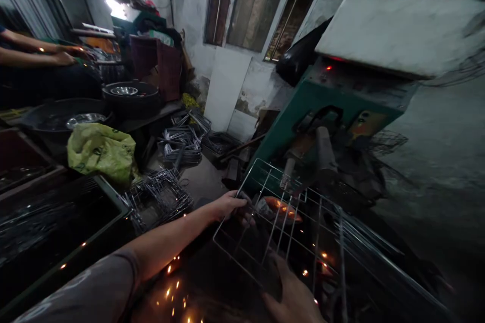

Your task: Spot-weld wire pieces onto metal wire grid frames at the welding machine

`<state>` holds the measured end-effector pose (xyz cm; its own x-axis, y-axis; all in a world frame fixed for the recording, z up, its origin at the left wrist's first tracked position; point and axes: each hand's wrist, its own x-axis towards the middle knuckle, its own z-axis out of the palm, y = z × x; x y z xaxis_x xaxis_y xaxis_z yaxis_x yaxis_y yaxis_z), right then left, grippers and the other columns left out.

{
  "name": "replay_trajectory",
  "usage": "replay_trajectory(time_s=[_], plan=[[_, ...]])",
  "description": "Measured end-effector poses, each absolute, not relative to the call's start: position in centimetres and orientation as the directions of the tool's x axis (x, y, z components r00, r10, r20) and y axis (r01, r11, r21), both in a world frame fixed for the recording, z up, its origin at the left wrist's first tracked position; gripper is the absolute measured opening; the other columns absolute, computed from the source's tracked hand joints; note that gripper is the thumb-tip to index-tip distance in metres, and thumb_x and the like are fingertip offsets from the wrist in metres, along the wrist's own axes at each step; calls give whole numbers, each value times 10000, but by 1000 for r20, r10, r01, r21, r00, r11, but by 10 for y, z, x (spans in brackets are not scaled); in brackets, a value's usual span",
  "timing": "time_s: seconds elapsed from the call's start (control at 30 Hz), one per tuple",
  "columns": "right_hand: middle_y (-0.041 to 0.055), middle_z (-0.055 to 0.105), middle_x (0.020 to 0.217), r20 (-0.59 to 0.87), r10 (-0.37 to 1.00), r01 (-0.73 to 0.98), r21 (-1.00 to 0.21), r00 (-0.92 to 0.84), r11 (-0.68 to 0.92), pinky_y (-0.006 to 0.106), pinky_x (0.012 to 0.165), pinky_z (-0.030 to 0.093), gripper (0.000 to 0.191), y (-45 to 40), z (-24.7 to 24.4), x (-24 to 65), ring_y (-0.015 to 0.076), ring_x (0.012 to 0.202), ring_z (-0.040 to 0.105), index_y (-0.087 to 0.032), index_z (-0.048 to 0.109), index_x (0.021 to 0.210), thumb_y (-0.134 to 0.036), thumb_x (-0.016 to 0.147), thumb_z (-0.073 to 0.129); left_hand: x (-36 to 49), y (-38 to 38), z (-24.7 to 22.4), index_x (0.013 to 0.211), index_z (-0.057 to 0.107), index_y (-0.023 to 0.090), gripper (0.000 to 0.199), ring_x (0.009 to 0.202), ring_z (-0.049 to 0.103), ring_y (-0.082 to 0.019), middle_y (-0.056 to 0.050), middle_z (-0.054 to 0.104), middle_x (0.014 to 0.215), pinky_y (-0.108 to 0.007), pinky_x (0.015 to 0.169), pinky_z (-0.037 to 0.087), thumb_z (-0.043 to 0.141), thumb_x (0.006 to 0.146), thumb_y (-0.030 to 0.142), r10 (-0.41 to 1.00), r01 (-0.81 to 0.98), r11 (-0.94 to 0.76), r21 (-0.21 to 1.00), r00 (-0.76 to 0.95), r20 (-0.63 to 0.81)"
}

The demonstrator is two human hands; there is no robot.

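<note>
A wire rack [273,232] of thin metal rods is tilted in front of me. My left hand [233,206] is closed on its left edge, fingers on the wire. My right hand [290,290] grips its near edge, with some fingers lost in shadow. The rack's far part lies at the metal electrodes [288,169] of a green spot welding machine [280,121]. Orange sparks [168,291] fly below my left forearm and under the rack. A bowl-like piece [280,207] glowing orange shows through the wires.
Stacked wire frames [180,144] and a tangled wire heap [162,194] lie on the floor to the left. Nearby are a yellow-green sack [102,149], a dark bin [113,197] and black tubs [131,100]. At far left, another person's hands [66,55] work amid sparks.
</note>
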<state>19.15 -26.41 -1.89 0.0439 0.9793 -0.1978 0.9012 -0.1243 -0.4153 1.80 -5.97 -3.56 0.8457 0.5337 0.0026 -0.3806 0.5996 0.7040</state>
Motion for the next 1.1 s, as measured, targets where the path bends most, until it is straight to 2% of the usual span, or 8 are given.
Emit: replay_trajectory(time_s=[0.13,0.27,0.47,0.57,0.77,0.9,1.1], plan=[[147,532,1289,-280,960,879,-451,25,-155,354,981,419,724,-267,-18,193,244,1164,526,-107,352,1346,-232,652,521,19,-63,-35,904,477,134,321,637,689,-282,-108,673,788,-295,493,508,691,726,294,557,-380,602,702,830,-29],[165,519,1299,-284,959,856,-492,17,-161,355,972,425,751,-265,-22,195,250,1152,535,-93,321,1361,-258,658,530,18,-63,-32,890,492,126,330,599,683,-258,-102,673,770,-291,478,509,712,705,289,570,-379,602,703,821,-46],[126,459,1369,-295,955,837,-530,-34,-134,298,987,412,752,-265,-22,192,220,1209,487,-123,313,1393,-329,699,516,12,-67,-32,891,489,127,359,600,680,-232,-132,684,864,-258,480,491,723,703,324,563,-353,606,713,824,-70],[114,465,1367,-302,953,840,-524,-27,-142,292,988,414,768,-267,-24,193,213,1212,485,-127,310,1404,-329,693,516,10,-66,-35,898,488,129,376,594,674,-212,-116,680,856,-257,497,493,733,697,330,553,-345,615,709,829,-77],[120,471,1360,-266,963,842,-527,-36,-114,321,1027,378,761,-264,-21,199,215,1232,463,-107,321,1397,-284,680,504,14,-62,-39,913,476,135,353,636,683,-226,-117,673,868,-277,537,501,707,724,324,549,-347,618,706,832,-73],[109,473,1361,-295,955,821,-549,-16,-156,332,1019,387,745,-261,-15,197,207,1215,482,-135,294,1403,-295,703,491,16,-60,-39,915,490,126,342,630,679,-232,-122,677,838,-289,522,505,708,731,314,560,-363,602,711,827,-53],[135,461,1365,-318,948,807,-562,-10,-180,330,1006,397,758,-260,-14,197,216,1196,500,-100,275,1394,-306,697,491,16,-60,-40,901,502,119,352,621,680,-242,-125,681,829,-306,512,519,730,707,303,555,-364,615,699,830,-57]])
